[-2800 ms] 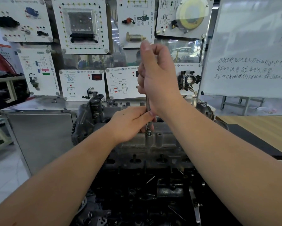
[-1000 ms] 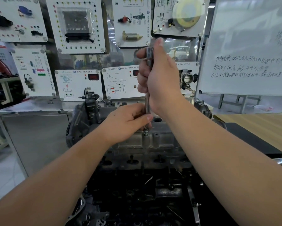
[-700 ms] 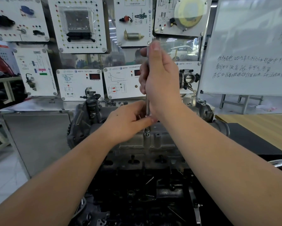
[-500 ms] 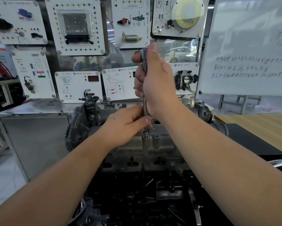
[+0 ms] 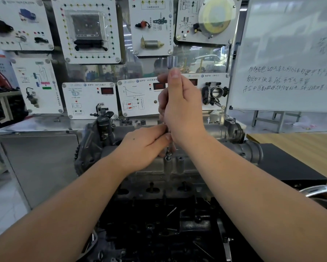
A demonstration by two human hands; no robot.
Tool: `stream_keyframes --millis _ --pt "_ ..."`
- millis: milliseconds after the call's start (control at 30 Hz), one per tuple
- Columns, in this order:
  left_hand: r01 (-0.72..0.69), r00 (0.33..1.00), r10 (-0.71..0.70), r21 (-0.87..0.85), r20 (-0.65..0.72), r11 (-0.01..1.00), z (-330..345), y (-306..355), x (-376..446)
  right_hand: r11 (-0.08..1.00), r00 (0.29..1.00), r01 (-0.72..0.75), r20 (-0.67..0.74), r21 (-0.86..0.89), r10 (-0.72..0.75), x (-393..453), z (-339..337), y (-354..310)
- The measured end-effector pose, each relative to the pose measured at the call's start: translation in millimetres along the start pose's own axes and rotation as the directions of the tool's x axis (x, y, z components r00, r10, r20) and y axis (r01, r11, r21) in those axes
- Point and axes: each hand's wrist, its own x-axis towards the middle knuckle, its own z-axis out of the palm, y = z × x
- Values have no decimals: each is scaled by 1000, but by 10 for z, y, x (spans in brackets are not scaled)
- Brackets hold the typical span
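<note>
**Bolt [image 5: 168, 154] started in its boss, not yet seated**

Bolt and driver shaft [image 5: 171, 62] meet at the near edge of the cylinder head [image 5: 196, 167]; the bolt stands in the mouth of its boss [image 5: 167, 162], with its head seemingly a little proud of the rim, though the spot is small and partly shaded by our fingers. We judge the thread engaged but the run-down unfinished; final tightening is also left.

Our right hand [image 5: 181, 108] is clenched round the upper shaft, thumb laid up along it, and the blurred top end pokes out above the thumb; our left hand [image 5: 145, 146] pinches the lower shaft just above the bolt, steadying it upright.

Room to work is fair. A twin boss [image 5: 180, 159] stands just beside the first, on the right, so the tip must not wander that way. The panel board [image 5: 140, 97] rises behind the head, beyond the right hand; the whiteboard [image 5: 291, 53] is well apart on the right; the cast housing [image 5: 232, 129] at the head's right end lies clear of the hands. Both forearms reach in over the dark engine block [image 5: 158, 229].
</note>
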Motion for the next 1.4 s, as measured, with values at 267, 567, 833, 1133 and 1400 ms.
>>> stream_keyframes --millis 267,567,833,1133,1400 --pt "-10 999 9 -12 -45 1000 5 50 45 980 994 80 -54 -182 -91 -107 -53 95" --pt "-11 1000 9 -87 -18 996 -28 70 39 999 999 -42 23 -29 43 -122 -88 106" --pt "-13 998 16 63 -54 998 -6 72 66 992 999 -16 40 -127 21 -218 -124 246" --pt "50 999 -49 79 -18 996 -6 94 62 989 998 -32 51 -145 40 -285 -202 220" --pt "3 1000 -5 -87 -22 996 -38 82 35 991 992 -36 117 -130 52 -326 -183 198"
